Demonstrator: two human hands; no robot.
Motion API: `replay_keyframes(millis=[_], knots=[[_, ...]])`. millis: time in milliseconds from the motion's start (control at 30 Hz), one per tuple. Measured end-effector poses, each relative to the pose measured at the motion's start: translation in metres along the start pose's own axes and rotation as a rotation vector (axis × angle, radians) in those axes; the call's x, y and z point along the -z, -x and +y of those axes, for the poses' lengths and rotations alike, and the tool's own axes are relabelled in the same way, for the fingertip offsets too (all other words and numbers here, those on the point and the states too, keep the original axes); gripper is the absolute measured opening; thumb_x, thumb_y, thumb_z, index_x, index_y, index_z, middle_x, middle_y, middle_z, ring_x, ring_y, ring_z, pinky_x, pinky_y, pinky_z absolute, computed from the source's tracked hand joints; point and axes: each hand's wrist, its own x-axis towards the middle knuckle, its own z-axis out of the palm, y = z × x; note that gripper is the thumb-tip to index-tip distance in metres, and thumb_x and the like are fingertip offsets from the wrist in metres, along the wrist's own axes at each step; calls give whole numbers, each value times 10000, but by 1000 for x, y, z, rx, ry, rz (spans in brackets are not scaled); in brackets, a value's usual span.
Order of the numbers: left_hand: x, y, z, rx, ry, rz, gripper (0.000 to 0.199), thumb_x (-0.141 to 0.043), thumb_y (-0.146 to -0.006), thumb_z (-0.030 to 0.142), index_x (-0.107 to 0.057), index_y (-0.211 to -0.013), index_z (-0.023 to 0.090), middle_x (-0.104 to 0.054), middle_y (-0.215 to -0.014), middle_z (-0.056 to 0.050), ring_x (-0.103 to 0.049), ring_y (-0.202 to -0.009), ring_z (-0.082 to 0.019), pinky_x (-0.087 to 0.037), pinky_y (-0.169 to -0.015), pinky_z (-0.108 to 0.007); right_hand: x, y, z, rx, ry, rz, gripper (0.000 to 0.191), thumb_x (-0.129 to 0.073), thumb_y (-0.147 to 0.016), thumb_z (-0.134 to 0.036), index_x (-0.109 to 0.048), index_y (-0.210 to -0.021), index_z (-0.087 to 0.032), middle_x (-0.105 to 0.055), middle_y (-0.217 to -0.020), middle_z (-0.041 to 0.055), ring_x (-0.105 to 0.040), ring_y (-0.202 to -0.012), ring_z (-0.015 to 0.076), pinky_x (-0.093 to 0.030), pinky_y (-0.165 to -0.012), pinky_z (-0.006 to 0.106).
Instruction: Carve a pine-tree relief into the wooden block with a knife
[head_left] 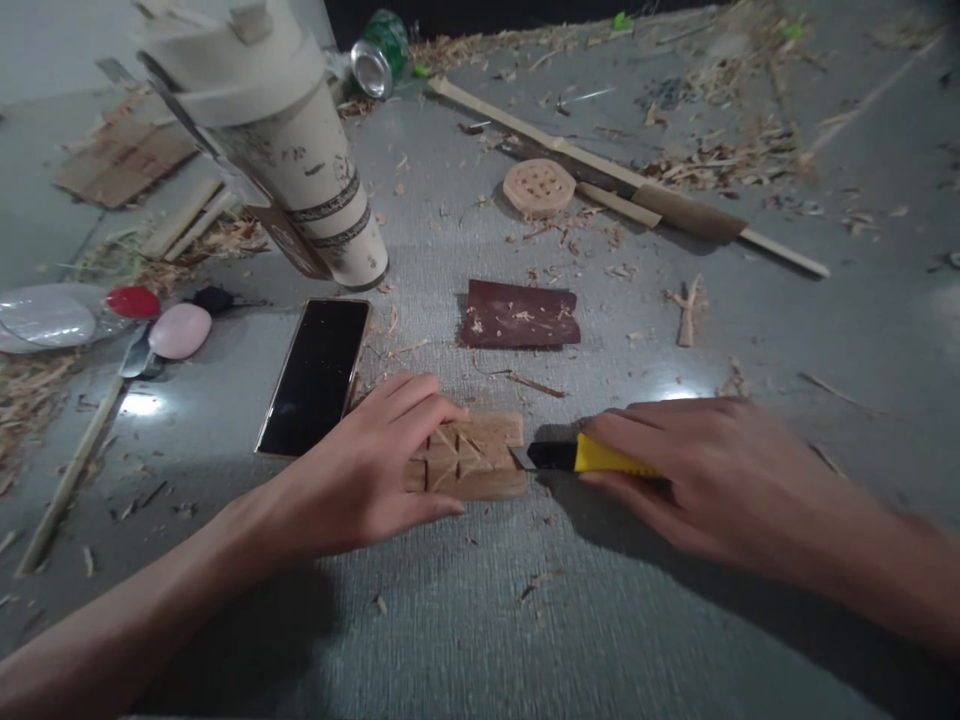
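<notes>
A small wooden block (pixel 487 455) with grooves cut in its top lies on the grey table. My left hand (pixel 367 465) is closed round its left end, thumb along the near edge and fingers on the far edge. My right hand (pixel 697 470) grips a yellow and black utility knife (pixel 611 456). The knife points left, and its blade touches the right end of the block. Beyond the block lies a piece of dark red sandpaper (pixel 520 314) sprinkled with shavings. A black phone (pixel 315 375) rests just beyond my left wrist.
A tall cream tumbler (pixel 300 150) stands at the back left, near a green can (pixel 379 55). An octagonal wooden piece (pixel 538 188) and long wooden strips (pixel 630 180) lie further back. Pink and red rounded objects (pixel 180 331) are at the left. Shavings litter the table (pixel 450 620).
</notes>
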Motion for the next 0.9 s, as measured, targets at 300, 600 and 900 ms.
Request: replay_keyframes(millis=[300,600,900], knots=[[0,-3,2,-44,9,-8,445,-863,-1005,379,-603,-1312,187,-640,-1227,-95,-615,-1148,-304,-531,-1032,-458,-4,4,-3,-38,33,40,289,-455,-1190,-402,-545,-959,-254,-611,-727,-24,-573,-586,172,-262,-615,376],[1,-5,1,-32,25,-29,394,-830,-1031,431,-608,-1267,207,-632,-1200,-79,-603,-1118,-297,-516,-998,-440,-6,-1,-7,-17,60,66,259,-469,-1168,-329,-573,-949,-238,-625,-743,-11,-583,-613,171,-289,-633,379],[-1,-2,1,1,-13,2,489,-866,-989,405,-608,-1346,193,-655,-1274,-103,-629,-1198,-321,-552,-1059,-486,-3,1,1,-19,18,7,302,-448,-1193,-421,-529,-949,-262,-619,-721,-33,-578,-564,172,-242,-599,370]])
